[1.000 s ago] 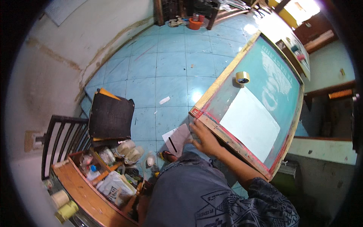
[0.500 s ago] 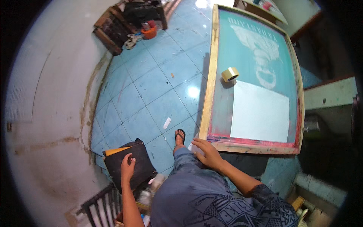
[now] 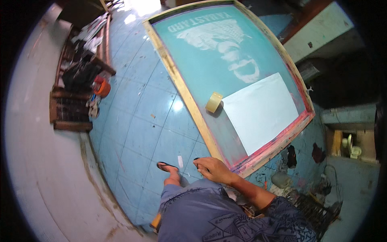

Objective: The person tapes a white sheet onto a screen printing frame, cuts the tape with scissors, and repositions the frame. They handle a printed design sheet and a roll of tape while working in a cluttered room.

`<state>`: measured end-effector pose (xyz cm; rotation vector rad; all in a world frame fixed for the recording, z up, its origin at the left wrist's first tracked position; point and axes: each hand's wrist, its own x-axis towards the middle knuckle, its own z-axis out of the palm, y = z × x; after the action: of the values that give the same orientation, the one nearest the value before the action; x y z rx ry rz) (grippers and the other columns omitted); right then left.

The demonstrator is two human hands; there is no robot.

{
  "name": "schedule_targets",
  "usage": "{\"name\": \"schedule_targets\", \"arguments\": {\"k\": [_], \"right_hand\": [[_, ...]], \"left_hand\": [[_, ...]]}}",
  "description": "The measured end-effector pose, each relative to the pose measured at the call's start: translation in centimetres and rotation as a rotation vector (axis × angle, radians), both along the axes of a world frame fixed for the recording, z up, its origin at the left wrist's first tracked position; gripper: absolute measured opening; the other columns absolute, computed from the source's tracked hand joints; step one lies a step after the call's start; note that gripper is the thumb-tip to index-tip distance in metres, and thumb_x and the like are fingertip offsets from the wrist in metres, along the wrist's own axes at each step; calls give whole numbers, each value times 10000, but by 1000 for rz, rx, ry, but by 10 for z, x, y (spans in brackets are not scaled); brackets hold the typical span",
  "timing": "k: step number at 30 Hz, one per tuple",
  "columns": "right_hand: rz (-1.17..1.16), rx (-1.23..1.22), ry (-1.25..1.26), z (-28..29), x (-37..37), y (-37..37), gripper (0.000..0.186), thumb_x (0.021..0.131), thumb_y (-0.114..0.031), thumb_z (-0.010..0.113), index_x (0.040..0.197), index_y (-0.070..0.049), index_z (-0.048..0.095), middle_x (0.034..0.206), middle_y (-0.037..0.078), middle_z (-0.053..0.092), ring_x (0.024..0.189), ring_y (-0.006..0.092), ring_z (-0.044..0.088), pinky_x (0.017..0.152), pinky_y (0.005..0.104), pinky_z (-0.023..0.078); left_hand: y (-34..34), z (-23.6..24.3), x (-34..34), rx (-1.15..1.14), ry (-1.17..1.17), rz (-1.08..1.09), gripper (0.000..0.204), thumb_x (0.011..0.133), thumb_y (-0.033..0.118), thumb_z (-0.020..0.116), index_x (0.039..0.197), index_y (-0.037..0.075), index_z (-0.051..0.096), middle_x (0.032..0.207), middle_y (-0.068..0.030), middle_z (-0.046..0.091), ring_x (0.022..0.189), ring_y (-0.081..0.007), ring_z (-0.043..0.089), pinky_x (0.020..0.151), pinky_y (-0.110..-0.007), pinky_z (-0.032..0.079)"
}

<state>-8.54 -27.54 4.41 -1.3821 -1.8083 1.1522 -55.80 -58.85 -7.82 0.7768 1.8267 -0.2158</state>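
Running down the left: a pale wall [image 3: 36, 169], stained brown along its foot, meeting the floor [image 3: 133, 137].
Upper left: dark wooden furniture [image 3: 72, 126] and, beside it, an orange bucket [image 3: 104, 89].
Floor: glossy blue tiles, scuffed and spotted; a white slip [image 3: 180, 161] lies near a foot in a black sandal [image 3: 169, 166], lower centre.
Right hand [image 3: 214, 170]: lower centre, by the near corner of the screen frame [image 3: 179, 82]; fingers curled, something small and dark at their tips; I cannot tell whether the grip holds it.
Screen frame: bare wood, reddened along its lower edge, around taut green mesh [image 3: 181, 50] with a pale printed figure.
Tape roll [image 3: 214, 102]: round, yellowish, shiny, on the mesh at mid-frame.
White sheet [image 3: 262, 115]: smooth, rectangular, flat on the mesh, right of centre, just beside the tape roll.
Since half a second ago: the left hand and the dark seat beneath it have left the lower left; the screen frame now slants up leftward; tape roll and white sheet keep their places on the mesh.
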Motion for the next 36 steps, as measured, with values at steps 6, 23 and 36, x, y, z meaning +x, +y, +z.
{"name": "schedule_targets", "arguments": {"k": [6,23,36], "right_hand": [[-278,2,-136,-9,-52,70,325,862,-165,636,1164,-43,620,1124,162,647,1046,342,609,893,393,480],[-342,-130,-115,6,-182,361,336,883,-211,599,1169,-36,626,1141,192,636,1041,358,603,886,411,483],[-244,179,-199,61,-117,798,314,879,-155,633,1175,-53,623,1147,128,651,1022,289,624,875,367,493]], "left_hand": [[180,-28,-139,26,-18,-181,427,875,265,644,1162,-47,590,1062,-214,651,1000,-294,625,895,-376,480],[917,53,-141,816,-179,-592,437,867,271,683,1205,12,582,1139,-182,651,988,-306,652,841,-387,519],[916,-53,-243,-12,75,-148,479,850,339,634,1182,-5,610,1170,-216,627,1096,-357,599,974,-418,441]]}}
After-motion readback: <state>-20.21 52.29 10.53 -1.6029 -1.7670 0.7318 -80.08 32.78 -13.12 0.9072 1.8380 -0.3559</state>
